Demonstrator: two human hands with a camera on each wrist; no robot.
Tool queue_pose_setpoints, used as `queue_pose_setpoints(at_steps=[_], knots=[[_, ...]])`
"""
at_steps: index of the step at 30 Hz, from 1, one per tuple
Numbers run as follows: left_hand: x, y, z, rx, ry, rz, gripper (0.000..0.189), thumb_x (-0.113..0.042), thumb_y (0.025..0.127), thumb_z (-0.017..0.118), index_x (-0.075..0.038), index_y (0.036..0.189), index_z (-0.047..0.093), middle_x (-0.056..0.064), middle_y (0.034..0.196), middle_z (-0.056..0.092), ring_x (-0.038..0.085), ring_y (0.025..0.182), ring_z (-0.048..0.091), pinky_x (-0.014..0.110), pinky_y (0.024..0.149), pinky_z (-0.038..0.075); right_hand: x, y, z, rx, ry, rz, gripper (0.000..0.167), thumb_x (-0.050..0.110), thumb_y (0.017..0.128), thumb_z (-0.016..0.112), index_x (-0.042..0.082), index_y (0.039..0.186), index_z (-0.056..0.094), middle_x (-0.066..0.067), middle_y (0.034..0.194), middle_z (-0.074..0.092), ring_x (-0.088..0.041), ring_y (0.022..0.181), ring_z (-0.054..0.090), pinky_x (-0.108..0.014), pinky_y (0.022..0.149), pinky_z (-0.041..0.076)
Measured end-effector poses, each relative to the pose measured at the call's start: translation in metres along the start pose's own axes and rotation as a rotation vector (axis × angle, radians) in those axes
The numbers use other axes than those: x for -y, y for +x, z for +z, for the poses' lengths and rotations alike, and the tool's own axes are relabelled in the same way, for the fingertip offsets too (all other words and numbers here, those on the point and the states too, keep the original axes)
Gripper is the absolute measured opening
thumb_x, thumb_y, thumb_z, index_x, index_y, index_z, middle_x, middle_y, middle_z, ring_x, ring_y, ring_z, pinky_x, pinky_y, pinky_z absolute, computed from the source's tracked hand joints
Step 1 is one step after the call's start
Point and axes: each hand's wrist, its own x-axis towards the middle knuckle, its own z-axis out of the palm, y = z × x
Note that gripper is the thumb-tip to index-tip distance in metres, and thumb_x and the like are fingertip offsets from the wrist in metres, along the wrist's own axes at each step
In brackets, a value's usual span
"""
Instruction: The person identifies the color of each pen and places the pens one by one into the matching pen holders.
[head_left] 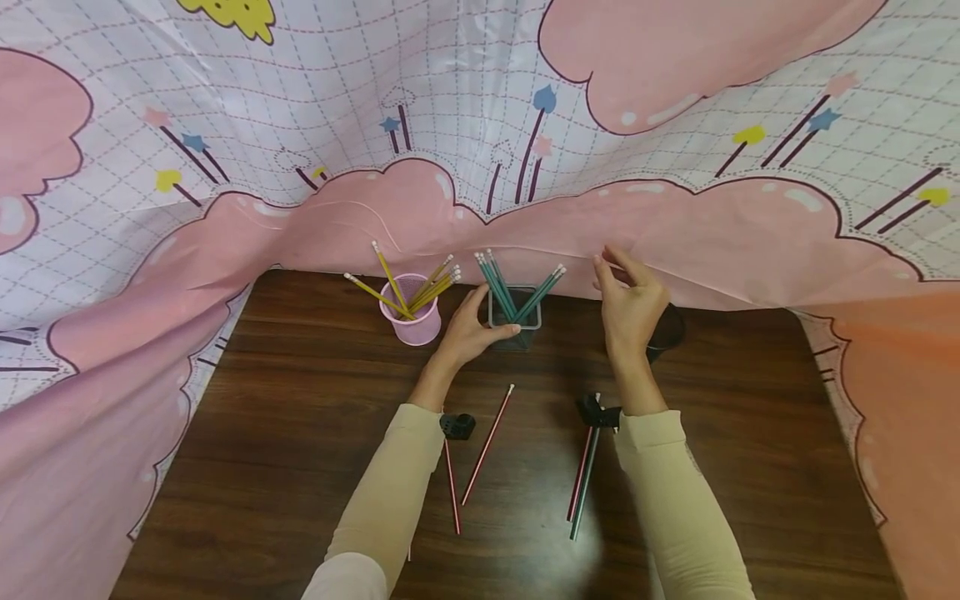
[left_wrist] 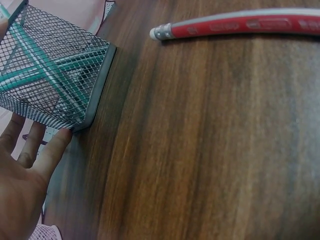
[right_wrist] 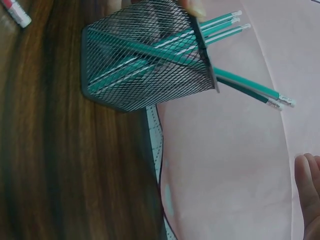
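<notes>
My left hand (head_left: 471, 333) holds a dark square mesh pencil holder (head_left: 517, 337) by its left side, with the thumb at the front rim and fingers along the wall. Several green pencils (head_left: 542, 293) with white erasers lean in that holder; they show through the mesh in both wrist views. In the left wrist view the fingers (left_wrist: 52, 152) touch the mesh near its base. My right hand (head_left: 633, 312) is raised to the right of the holder, fingers loosely bent, holding nothing. A black round cup (head_left: 666, 331) stands partly hidden behind it.
A pink mesh cup (head_left: 417, 329) with several yellow pencils (head_left: 435, 290) stands left of the holder. Nearer on the wooden table (head_left: 300, 417) lie a red pencil (head_left: 487, 446), another red pencil (head_left: 452, 492), and a red-and-green pair by the right wrist. A patterned curtain (head_left: 450, 75) hangs behind.
</notes>
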Motion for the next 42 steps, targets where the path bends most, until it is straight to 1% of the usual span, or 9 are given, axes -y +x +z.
queue_pose_setpoints(at_steps=[2, 8, 11, 15, 20, 28, 34, 38, 42], knots=[[0.0, 0.001, -0.001, 0.006, -0.007, -0.006, 0.093, -0.042, 0.075, 0.085, -0.022, 0.153, 0.037, 0.007, 0.155, 0.035, 0.025, 0.129, 0.046, 0.035, 0.09, 0.054, -0.001, -0.001, -0.003, 0.002, -0.002, -0.011, 0.02, 0.002, 0.084, 0.078, -0.005, 0.102, 0.076, -0.023, 0.096, 0.073, -0.013, 0.072, 0.072, -0.015, 0.058, 0.055], [0.0, 0.002, -0.005, 0.004, -0.021, -0.012, 0.096, -0.041, 0.077, 0.084, -0.021, 0.156, 0.033, 0.008, 0.157, 0.033, 0.026, 0.131, 0.043, 0.035, 0.09, 0.054, -0.001, -0.005, -0.011, 0.02, -0.009, -0.034, 0.024, 0.0, 0.085, 0.077, -0.008, 0.107, 0.073, -0.023, 0.096, 0.073, -0.02, 0.075, 0.072, -0.017, 0.058, 0.056], [0.0, 0.002, -0.007, 0.0, -0.036, -0.016, 0.098, -0.039, 0.077, 0.084, -0.02, 0.157, 0.031, 0.009, 0.158, 0.031, 0.027, 0.133, 0.042, 0.036, 0.091, 0.054, 0.0, -0.007, -0.014, 0.035, -0.036, -0.046, 0.026, 0.001, 0.085, 0.076, -0.008, 0.109, 0.072, -0.024, 0.097, 0.072, -0.016, 0.074, 0.071, -0.016, 0.058, 0.055], [0.0, 0.001, -0.009, 0.006, -0.045, -0.019, 0.099, -0.038, 0.078, 0.084, -0.018, 0.158, 0.028, 0.009, 0.16, 0.029, 0.026, 0.137, 0.039, 0.035, 0.093, 0.053, -0.002, -0.012, -0.019, 0.05, -0.031, -0.041, 0.028, 0.001, 0.085, 0.077, -0.008, 0.11, 0.07, -0.026, 0.097, 0.071, -0.008, 0.072, 0.069, -0.015, 0.058, 0.055], [-0.001, 0.001, -0.009, 0.006, -0.05, -0.02, 0.1, -0.039, 0.079, 0.083, -0.016, 0.158, 0.027, 0.011, 0.16, 0.027, 0.029, 0.141, 0.036, 0.036, 0.096, 0.052, -0.005, -0.018, -0.024, 0.062, 0.001, -0.04, 0.03, -0.001, 0.084, 0.077, -0.008, 0.111, 0.068, -0.029, 0.096, 0.069, -0.011, 0.07, 0.069, -0.017, 0.059, 0.056], [-0.001, 0.002, -0.009, 0.011, -0.071, -0.025, 0.1, -0.04, 0.079, 0.083, -0.017, 0.158, 0.026, 0.01, 0.161, 0.026, 0.029, 0.14, 0.037, 0.037, 0.097, 0.052, -0.007, -0.028, -0.031, 0.088, 0.004, -0.016, 0.032, 0.0, 0.085, 0.077, -0.01, 0.114, 0.066, -0.031, 0.097, 0.068, -0.006, 0.072, 0.068, -0.017, 0.06, 0.056], [0.002, 0.002, -0.005, 0.009, -0.066, -0.03, 0.103, -0.043, 0.078, 0.083, -0.016, 0.158, 0.025, 0.01, 0.161, 0.026, 0.03, 0.141, 0.036, 0.038, 0.097, 0.052, -0.01, -0.043, -0.038, 0.116, -0.005, -0.018, 0.034, -0.001, 0.084, 0.077, -0.011, 0.114, 0.065, -0.031, 0.096, 0.068, -0.005, 0.072, 0.068, -0.017, 0.06, 0.056], [0.003, -0.001, -0.002, 0.008, -0.07, -0.032, 0.102, -0.042, 0.078, 0.083, -0.014, 0.158, 0.026, 0.012, 0.16, 0.027, 0.031, 0.141, 0.036, 0.038, 0.098, 0.052, -0.013, -0.053, -0.042, 0.128, -0.012, -0.009, 0.034, -0.001, 0.084, 0.077, -0.011, 0.115, 0.065, -0.03, 0.096, 0.069, -0.005, 0.072, 0.068, -0.017, 0.06, 0.056], [0.002, -0.005, 0.001, 0.022, -0.068, -0.049, 0.102, -0.042, 0.079, 0.082, -0.014, 0.158, 0.026, 0.013, 0.16, 0.026, 0.032, 0.141, 0.035, 0.038, 0.098, 0.051, -0.017, -0.062, -0.049, 0.128, -0.023, 0.006, 0.034, -0.002, 0.084, 0.077, -0.01, 0.114, 0.065, -0.029, 0.094, 0.069, -0.005, 0.071, 0.068, -0.017, 0.059, 0.056]])
